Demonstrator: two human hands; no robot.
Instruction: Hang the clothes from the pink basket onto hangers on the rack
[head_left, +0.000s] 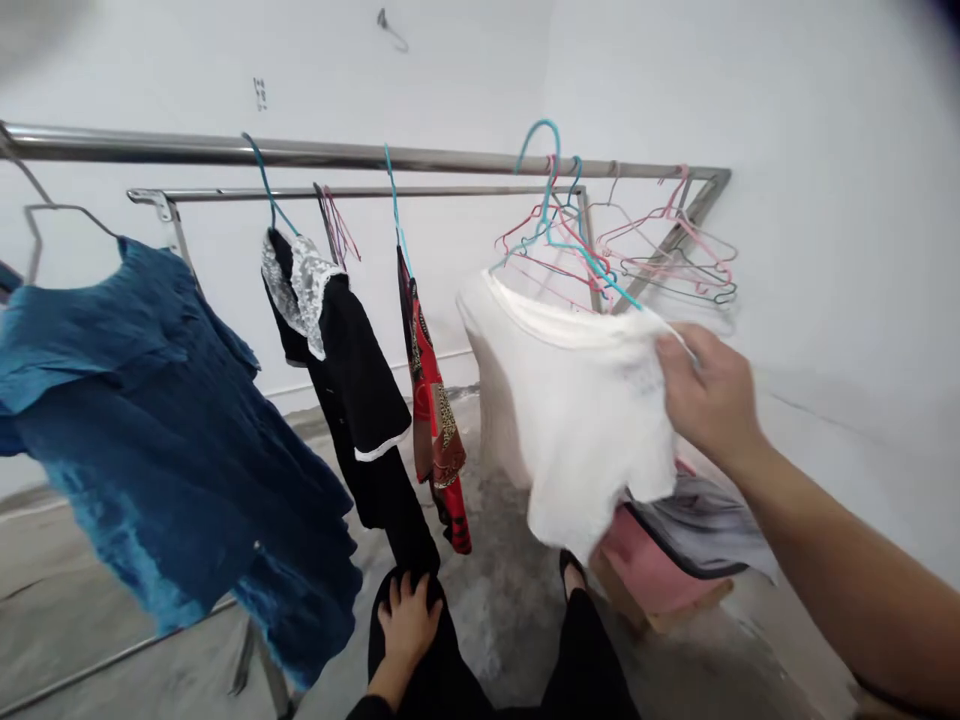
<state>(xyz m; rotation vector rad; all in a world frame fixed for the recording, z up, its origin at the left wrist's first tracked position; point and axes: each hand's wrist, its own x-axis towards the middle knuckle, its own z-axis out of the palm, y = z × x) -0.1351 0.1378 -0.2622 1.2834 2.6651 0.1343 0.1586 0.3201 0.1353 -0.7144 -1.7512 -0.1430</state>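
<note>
My right hand (709, 390) grips a white shirt (577, 400) by its shoulder, at the end of a light blue hanger (551, 215) that runs through the neckline. The hanger's hook sits at the metal rail (457, 160); whether it rests on the rail is unclear. On my black-clad thigh my left hand (407, 618) lies flat with fingers spread, holding nothing. Left of the white shirt hang a red patterned garment (439, 425), a black garment with white lace (360, 370) and a blue garment (195, 410).
Several bare pink, red and green hangers (667, 240) hang at the rail's right end. Below the white shirt, a cardboard box (694, 608) holds folded pink and grey clothes (660, 560). A second rail (450, 190) stands behind, near the white wall (825, 180). The floor (495, 620) is grey.
</note>
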